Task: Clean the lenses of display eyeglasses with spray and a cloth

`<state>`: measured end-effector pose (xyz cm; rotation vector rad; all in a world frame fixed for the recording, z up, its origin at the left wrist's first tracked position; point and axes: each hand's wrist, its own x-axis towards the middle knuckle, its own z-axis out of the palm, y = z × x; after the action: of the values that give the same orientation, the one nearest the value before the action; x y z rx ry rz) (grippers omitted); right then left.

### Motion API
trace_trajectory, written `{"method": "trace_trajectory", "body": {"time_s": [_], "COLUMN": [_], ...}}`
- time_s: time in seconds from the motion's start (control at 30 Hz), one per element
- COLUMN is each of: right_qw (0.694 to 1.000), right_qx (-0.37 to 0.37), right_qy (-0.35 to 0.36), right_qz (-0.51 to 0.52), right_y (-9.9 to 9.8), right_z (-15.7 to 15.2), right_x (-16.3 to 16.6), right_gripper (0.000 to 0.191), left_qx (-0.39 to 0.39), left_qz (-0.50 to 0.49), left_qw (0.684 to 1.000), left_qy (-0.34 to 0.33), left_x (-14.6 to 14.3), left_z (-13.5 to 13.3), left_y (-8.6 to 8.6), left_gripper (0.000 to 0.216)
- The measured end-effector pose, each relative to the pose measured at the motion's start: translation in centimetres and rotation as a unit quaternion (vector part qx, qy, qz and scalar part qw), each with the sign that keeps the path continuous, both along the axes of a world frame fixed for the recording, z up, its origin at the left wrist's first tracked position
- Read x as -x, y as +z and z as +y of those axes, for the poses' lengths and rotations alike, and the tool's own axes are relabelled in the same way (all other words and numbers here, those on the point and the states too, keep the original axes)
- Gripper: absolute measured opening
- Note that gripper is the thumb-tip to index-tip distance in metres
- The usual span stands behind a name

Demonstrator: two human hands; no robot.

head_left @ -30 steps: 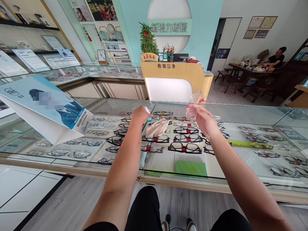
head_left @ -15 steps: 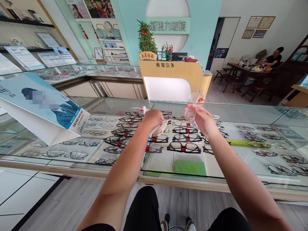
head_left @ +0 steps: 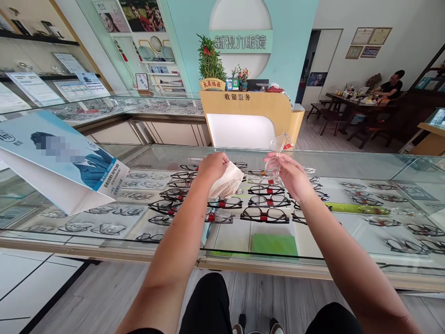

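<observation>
Pinched in my left hand (head_left: pixel 214 167) is a pale cream cloth (head_left: pixel 227 182), hanging spread out below and to the right of the fingers. My right hand (head_left: pixel 291 172) grips a pair of clear-framed glasses (head_left: pixel 279 147) by one side, held on end so that one lens sits above the other. A small red mark shows on them. Both hands are above the glass display counter (head_left: pixel 361 160), apart from each other. Under the glass, rows of dark-framed glasses (head_left: pixel 265 214) with red tags lie below and between my hands.
A blue and white tent sign (head_left: pixel 62 157) stands on the counter at left. Inside the case lies a green panel (head_left: pixel 274 244). Beyond is a wooden reception desk (head_left: pixel 248 109) with a plant (head_left: pixel 211 60). A person (head_left: pixel 391 86) sits at a dark table, back right.
The cloth, bunched in my left hand before, now hangs open and spread. My left hand has shifted slightly left. The right hand still holds the clear glasses in nearly the same place.
</observation>
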<state>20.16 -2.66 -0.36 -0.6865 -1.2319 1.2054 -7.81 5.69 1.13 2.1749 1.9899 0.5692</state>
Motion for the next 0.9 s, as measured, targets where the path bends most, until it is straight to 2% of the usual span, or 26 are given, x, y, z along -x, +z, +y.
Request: {"method": "trace_trajectory", "body": {"time_s": [0.1,0.27,0.47,0.7,0.9], "right_qw": [1.000,1.000,1.000,1.000,1.000], "right_qx": [-0.001,-0.001,-0.004,-0.004,-0.012], "right_qy": [0.008,0.005,0.007,0.005,0.016], "right_qz": [0.006,-0.006,-0.007,-0.016,-0.018], "right_y": [0.1,0.1,-0.2,0.0,0.0], "right_z": [-0.1,-0.1,-0.1,-0.2,-0.3], "right_x": [0.1,0.1,0.1,0.3,0.1], "right_gripper": [0.038,0.040,0.039,0.042,0.037], "left_qx": [-0.009,-0.033,-0.044,-0.065,-0.069], "left_qz": [-0.037,-0.094,-0.211,-0.309,-0.333], "left_qw": [0.999,0.995,0.974,0.938,0.922], "left_qy": [-0.008,-0.030,-0.071,-0.144,-0.188], "left_x": [0.6,0.7,0.6,0.7,0.2], "left_z": [0.0,-0.3,-0.9,-1.6,-2.4], "left_y": [0.5,1.2,1.8,2.3,3.0], "left_gripper": [0.028,0.020,0.019,0.054,0.058]}}
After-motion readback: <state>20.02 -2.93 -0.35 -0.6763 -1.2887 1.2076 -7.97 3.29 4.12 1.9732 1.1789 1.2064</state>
